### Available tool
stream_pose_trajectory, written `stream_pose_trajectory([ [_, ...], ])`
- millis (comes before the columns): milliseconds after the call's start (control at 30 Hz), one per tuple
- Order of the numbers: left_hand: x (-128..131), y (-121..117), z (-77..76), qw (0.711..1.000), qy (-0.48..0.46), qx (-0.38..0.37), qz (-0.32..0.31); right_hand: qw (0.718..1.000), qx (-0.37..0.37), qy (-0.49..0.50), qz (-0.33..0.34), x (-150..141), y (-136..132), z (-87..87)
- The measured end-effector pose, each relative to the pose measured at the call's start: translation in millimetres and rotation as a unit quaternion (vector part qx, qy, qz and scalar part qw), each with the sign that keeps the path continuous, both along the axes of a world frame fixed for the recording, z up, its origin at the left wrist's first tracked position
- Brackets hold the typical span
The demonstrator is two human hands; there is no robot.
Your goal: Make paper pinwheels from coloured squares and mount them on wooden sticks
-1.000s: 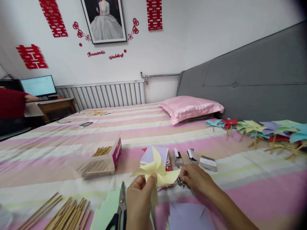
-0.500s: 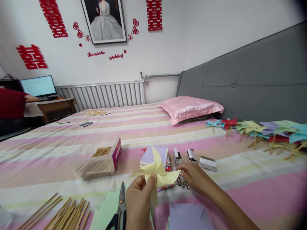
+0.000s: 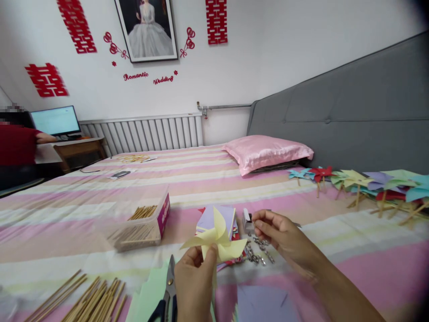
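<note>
My left hand point(image 3: 196, 279) pinches a pale yellow paper pinwheel point(image 3: 219, 235) at its middle, thumb on top, with the blades folded inward. My right hand point(image 3: 283, 237) is closed in a pinch at the edge of a small open box point(image 3: 247, 222); whatever lies between its fingertips is too small to make out. Below these fingers, small shiny metal pieces point(image 3: 256, 256) lie scattered on the bed. Behind the pinwheel rests a stack of purple and other coloured paper point(image 3: 205, 218). Dark-handled scissors point(image 3: 170, 286) lie beside my left hand, on green paper sheets point(image 3: 149, 290).
Wooden sticks point(image 3: 97, 302) lie at the front left, behind them a clear plastic box point(image 3: 140, 232) of shorter sticks. Purple paper point(image 3: 264, 304) is near the front edge. Several finished pinwheels point(image 3: 357, 179) lie at right, beyond a pink pillow point(image 3: 268, 152). A person point(image 3: 16, 145) sits far left.
My right hand has left the pinwheel's right blade tip and moved up to the small open box, uncovering more metal pieces. My left hand still holds the pinwheel, nearly unmoved.
</note>
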State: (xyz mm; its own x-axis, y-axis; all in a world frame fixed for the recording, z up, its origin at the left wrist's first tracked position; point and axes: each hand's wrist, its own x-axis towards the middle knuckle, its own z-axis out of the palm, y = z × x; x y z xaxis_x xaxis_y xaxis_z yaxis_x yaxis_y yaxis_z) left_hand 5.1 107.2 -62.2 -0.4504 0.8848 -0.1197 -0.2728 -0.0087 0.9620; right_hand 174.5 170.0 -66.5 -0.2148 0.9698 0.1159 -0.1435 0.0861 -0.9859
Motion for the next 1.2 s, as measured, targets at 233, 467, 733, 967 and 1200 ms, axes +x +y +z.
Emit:
stream_pose_trajectory([
  [233,2.2,-0.7,-1.2,1.0,0.009,0.006,-0.022,0.992,0.093,-0.044,0.071,-10.8,-34.7,29.0],
  [467,6.3,-1.8,1.8,0.998,-0.03,0.007,-0.053,0.944,0.241,-0.222,0.031,-28.5,-43.6,27.8],
  [733,9.8,-1.1,0.3,0.998,-0.029,0.022,-0.042,0.914,0.317,-0.252,0.006,-30.2,-42.4,21.0],
  [967,8.3,-0.3,-1.6,0.997,-0.027,0.031,-0.058,0.923,0.288,-0.255,-0.025,-28.8,-39.1,20.7],
  [1200,9.6,-1.1,-0.3,0.997,-0.022,0.03,-0.061,0.922,0.283,-0.262,-0.036,-26.2,-38.4,20.5],
])
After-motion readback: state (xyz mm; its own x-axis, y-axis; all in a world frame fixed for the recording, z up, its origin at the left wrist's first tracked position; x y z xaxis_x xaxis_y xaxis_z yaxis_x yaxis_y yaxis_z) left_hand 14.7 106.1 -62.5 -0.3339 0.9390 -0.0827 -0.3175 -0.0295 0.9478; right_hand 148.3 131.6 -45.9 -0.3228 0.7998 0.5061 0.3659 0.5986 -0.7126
